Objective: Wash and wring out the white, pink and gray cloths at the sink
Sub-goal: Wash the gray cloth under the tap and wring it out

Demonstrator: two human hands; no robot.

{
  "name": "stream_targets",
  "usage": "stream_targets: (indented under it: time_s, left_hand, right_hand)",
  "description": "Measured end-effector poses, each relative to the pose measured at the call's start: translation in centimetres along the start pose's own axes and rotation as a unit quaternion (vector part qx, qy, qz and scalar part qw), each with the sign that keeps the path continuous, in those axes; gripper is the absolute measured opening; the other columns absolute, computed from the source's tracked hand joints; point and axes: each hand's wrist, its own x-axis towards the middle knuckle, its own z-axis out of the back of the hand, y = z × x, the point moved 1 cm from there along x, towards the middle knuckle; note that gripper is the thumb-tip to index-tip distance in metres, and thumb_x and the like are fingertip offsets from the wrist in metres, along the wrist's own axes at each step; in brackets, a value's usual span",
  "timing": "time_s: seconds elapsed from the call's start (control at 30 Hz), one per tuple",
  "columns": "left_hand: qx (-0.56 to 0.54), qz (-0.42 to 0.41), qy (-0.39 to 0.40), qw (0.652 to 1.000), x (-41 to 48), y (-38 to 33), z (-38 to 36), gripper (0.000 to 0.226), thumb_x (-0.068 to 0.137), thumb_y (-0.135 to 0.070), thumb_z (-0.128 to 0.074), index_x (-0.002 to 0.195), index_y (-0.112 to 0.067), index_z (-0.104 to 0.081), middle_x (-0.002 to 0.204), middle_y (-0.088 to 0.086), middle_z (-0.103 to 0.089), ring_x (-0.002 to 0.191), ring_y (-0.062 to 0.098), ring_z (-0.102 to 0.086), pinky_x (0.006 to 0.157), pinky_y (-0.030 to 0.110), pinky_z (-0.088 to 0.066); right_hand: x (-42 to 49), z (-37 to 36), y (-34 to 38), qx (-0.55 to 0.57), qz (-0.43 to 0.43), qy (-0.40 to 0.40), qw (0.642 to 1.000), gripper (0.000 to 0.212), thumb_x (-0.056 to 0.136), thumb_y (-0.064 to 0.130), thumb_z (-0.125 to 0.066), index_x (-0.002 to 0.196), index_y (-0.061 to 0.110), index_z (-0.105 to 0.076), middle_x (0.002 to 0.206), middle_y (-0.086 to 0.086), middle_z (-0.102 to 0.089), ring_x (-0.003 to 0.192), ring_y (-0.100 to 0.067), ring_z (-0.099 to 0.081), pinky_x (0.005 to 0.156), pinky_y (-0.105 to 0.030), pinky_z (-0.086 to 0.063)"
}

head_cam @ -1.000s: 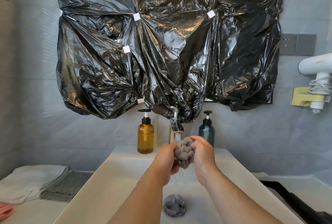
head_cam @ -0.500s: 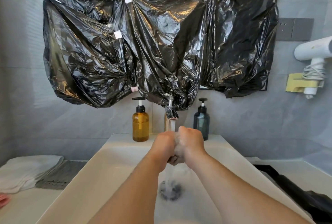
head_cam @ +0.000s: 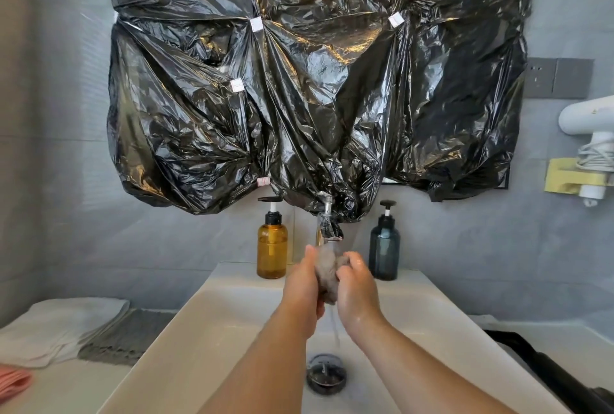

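Left hand (head_cam: pixel 304 284), right hand (head_cam: pixel 357 287) squeeze wadded fuzzy gray cloth (head_cam: pixel 327 275) over glossy sink (head_cam: pixel 212 314).

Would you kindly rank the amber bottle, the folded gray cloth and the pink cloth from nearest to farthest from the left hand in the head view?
1. Amber bottle, just behind the left hand.
2. Folded gray cloth, on the counter left of the sink.
3. Pink cloth, far left on the counter.
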Motion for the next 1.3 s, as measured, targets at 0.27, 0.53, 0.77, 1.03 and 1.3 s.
stream_targets:
  time_s: [0.27, 0.53, 0.77, 1.03, 1.3]
  left_hand:
    - [0.204, -0.108, 0.093, 0.969, -0.1, 0.1, -0.3, 0.023, 0.097, -0.013, -0.042, 0.100, -0.009, -0.064, 0.070, 0.006, -0.054, 0.053, 0.012, -0.046, 0.047, 0.024, -0.035]
    - [0.206, -0.081, 0.109, 0.969, -0.7, -0.2, 0.0, 0.015, 0.105, -0.021, -0.047, 0.106, -0.014, -0.060, 0.100, 0.011, -0.069, 0.085, 0.024, -0.068, 0.064, 0.033, -0.059]
    - [-0.101, -0.042, -0.058, 0.992, 0.8, -1.1, 1.9, 0.021, 0.107, -0.021, -0.041, 0.116, -0.014, -0.058, 0.118, 0.015, -0.063, 0.112, 0.035, -0.061, 0.095, 0.056, -0.054]
    - [-0.120, -0.015, -0.059, 0.991, 1.8, -0.9, 1.2, 0.033, 0.099, -0.043, -0.047, 0.115, -0.018, -0.062, 0.115, 0.021, -0.068, 0.107, 0.040, -0.065, 0.101, 0.061, -0.047]
    - [-0.110, -0.040, -0.229, 0.966, 1.6, -1.5, 2.3, 0.031, 0.106, -0.025, -0.036, 0.109, -0.001, -0.055, 0.101, 0.018, -0.064, 0.093, 0.034, -0.062, 0.088, 0.048, -0.052]
  right_hand:
    - [0.4, 0.5, 0.1, -0.065, -0.022, -0.043, 0.997, 0.031, 0.105, 0.035, -0.039, 0.090, 0.024, -0.064, 0.085, 0.001, -0.067, 0.084, -0.020, -0.065, 0.076, -0.037, -0.056]
    - [1.8, 2.9, -0.9, 0.069, -0.201, -0.069, 0.975, 0.035, 0.107, 0.031, -0.042, 0.084, 0.019, -0.066, 0.089, -0.012, -0.070, 0.084, -0.030, -0.067, 0.067, -0.034, -0.053]
    - [2.2, 3.4, -0.5, 0.129, -0.267, -0.088, 0.951, 0.026, 0.104, 0.032, -0.051, 0.096, 0.011, -0.063, 0.097, -0.016, -0.069, 0.093, -0.034, -0.069, 0.075, -0.046, -0.061]
    - [-0.4, 1.2, 0.5, 0.162, -0.315, 0.094, 0.930, 0.058, 0.104, 0.054, -0.035, 0.109, 0.012, -0.074, 0.094, -0.014, -0.078, 0.097, -0.034, -0.071, 0.099, -0.055, -0.052]
    - [-2.6, -0.5, 0.3, 0.053, -0.241, 0.245, 0.938, 0.035, 0.109, 0.045, -0.032, 0.106, 0.026, -0.061, 0.093, 0.008, -0.072, 0.085, -0.006, -0.066, 0.081, -0.020, -0.054]
